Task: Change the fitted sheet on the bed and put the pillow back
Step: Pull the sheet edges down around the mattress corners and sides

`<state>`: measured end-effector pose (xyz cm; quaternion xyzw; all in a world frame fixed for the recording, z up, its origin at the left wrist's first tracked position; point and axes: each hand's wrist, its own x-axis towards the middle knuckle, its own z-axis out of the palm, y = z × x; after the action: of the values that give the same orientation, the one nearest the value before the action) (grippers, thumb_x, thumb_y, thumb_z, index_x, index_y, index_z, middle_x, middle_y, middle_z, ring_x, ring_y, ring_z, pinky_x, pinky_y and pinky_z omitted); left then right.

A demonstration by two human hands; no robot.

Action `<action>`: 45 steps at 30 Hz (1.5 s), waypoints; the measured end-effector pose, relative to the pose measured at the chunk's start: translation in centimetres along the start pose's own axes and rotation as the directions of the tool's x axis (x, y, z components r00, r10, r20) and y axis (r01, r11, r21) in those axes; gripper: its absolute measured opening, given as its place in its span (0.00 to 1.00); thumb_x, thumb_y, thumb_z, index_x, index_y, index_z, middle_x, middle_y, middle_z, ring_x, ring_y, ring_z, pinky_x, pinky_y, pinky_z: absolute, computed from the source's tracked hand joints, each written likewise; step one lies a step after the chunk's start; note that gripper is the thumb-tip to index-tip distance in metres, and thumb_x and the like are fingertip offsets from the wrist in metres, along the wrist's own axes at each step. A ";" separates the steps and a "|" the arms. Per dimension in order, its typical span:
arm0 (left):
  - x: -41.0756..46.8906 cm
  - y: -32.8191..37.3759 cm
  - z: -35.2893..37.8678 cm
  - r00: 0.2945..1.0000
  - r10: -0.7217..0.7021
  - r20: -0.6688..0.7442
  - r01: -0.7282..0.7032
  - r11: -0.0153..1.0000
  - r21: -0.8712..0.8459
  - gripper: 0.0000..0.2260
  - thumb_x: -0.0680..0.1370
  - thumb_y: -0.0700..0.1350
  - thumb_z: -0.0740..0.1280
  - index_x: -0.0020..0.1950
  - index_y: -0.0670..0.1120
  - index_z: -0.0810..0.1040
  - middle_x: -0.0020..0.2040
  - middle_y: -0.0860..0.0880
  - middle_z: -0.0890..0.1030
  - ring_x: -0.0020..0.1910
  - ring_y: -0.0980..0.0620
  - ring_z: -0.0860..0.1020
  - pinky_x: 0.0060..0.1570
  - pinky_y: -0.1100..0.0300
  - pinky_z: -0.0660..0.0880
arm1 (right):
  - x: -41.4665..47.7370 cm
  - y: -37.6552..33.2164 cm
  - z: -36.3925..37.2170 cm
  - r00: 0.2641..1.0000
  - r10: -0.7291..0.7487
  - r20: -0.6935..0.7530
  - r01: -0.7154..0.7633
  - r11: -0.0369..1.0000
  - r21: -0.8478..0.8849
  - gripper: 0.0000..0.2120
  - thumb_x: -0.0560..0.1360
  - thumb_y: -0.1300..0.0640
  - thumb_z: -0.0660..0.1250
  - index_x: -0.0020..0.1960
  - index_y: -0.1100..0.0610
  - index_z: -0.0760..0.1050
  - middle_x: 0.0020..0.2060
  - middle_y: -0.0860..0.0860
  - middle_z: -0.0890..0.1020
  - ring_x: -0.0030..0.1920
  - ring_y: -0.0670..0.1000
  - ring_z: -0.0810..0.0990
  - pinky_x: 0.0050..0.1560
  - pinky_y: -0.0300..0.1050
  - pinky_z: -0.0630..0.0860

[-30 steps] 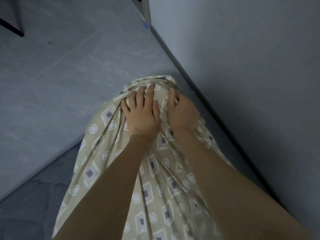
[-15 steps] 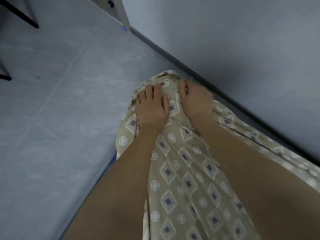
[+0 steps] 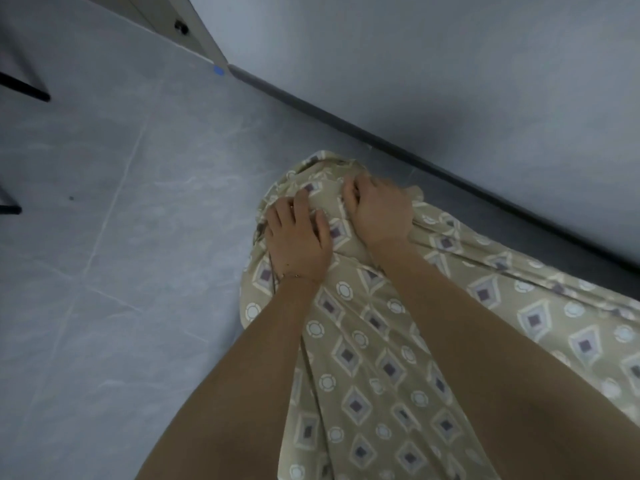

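Beige patterned cloth, the sheet (image 3: 363,358) looks soft, light and loose, so expect it to stretch and slide rather than hold shape. It's drawn over a rounded corner under your hands, near the wall (image 3: 450,81). Your right hand (image 3: 379,216) has its fingers curled into a gathered fold; your left hand (image 3: 298,239) presses down, fingers fairly straight. Grip the bunched hem, not flat cloth. Grey floor (image 3: 121,237) lies leftward.

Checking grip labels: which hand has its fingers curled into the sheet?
The right hand, nearer the wall; the left hand lies with straighter fingers on the sheet.
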<state>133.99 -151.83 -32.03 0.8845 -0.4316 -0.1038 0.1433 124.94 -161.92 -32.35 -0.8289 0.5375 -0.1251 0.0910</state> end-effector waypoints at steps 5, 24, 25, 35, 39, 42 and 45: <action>0.1 0.2 0.0 1.000 -0.007 -0.028 0.007 1.000 -0.007 0.20 0.79 0.50 0.55 0.66 0.42 0.74 0.57 0.38 0.76 0.54 0.38 0.75 0.55 0.45 0.72 | -0.2 0.1 -0.4 0.999 0.041 0.017 -0.042 0.996 0.082 0.19 0.77 0.48 0.58 0.33 0.58 0.75 0.25 0.54 0.77 0.26 0.56 0.75 0.29 0.41 0.63; 0.8 -0.3 -0.2 0.996 0.076 0.050 -0.070 0.992 -0.100 0.16 0.82 0.51 0.57 0.66 0.47 0.73 0.55 0.42 0.76 0.50 0.40 0.75 0.46 0.50 0.70 | -0.4 -2.2 -1.4 0.947 0.319 0.029 -0.320 0.935 0.155 0.12 0.75 0.47 0.67 0.42 0.56 0.79 0.36 0.52 0.82 0.40 0.57 0.80 0.44 0.46 0.67; 1.0 -0.2 -0.1 0.995 0.076 0.066 -0.069 0.992 -0.101 0.16 0.82 0.51 0.57 0.66 0.47 0.73 0.55 0.42 0.76 0.49 0.40 0.75 0.45 0.50 0.70 | 0.0 -2.6 -1.5 0.931 0.360 0.054 -0.364 0.915 0.173 0.11 0.76 0.47 0.66 0.45 0.55 0.80 0.39 0.51 0.83 0.43 0.56 0.81 0.49 0.46 0.65; 1.4 0.1 -0.7 0.989 0.117 0.086 -0.104 0.984 -0.141 0.13 0.81 0.49 0.59 0.58 0.43 0.77 0.50 0.40 0.77 0.43 0.41 0.75 0.39 0.53 0.71 | -11.5 -9.4 -4.7 0.532 0.825 -0.194 -0.731 0.562 0.388 0.08 0.75 0.55 0.69 0.51 0.57 0.78 0.47 0.53 0.78 0.49 0.54 0.73 0.51 0.51 0.72; 2.2 0.1 -2.2 0.971 0.149 0.188 -0.119 0.980 -0.160 0.17 0.81 0.50 0.54 0.59 0.41 0.76 0.51 0.37 0.77 0.43 0.39 0.76 0.38 0.52 0.73 | -13.4 -11.2 -5.3 0.566 0.823 -0.056 -0.792 0.561 0.241 0.20 0.70 0.48 0.73 0.58 0.57 0.76 0.53 0.55 0.77 0.53 0.58 0.73 0.52 0.52 0.72; 4.1 -1.2 -3.5 0.892 0.328 0.311 -0.307 0.945 -0.115 0.18 0.83 0.48 0.52 0.66 0.40 0.72 0.62 0.35 0.73 0.54 0.38 0.74 0.47 0.49 0.71 | -13.2 -12.4 -5.8 0.540 0.841 -0.010 -0.825 0.533 0.187 0.23 0.69 0.50 0.74 0.60 0.58 0.75 0.56 0.57 0.76 0.56 0.61 0.73 0.53 0.55 0.72; 8.0 -1.7 -6.5 0.735 0.533 0.419 -0.531 0.837 -0.133 0.15 0.85 0.47 0.52 0.64 0.41 0.72 0.64 0.40 0.74 0.59 0.40 0.74 0.52 0.51 0.69 | -14.0 -13.3 -6.4 0.458 0.887 0.054 -0.876 0.441 0.197 0.22 0.72 0.50 0.72 0.62 0.58 0.72 0.59 0.57 0.73 0.60 0.61 0.70 0.57 0.55 0.68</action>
<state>142.11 -156.11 -26.99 0.6769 -0.6867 -0.2563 0.0676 129.06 -143.89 -23.96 -0.4113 0.8769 -0.1355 0.2086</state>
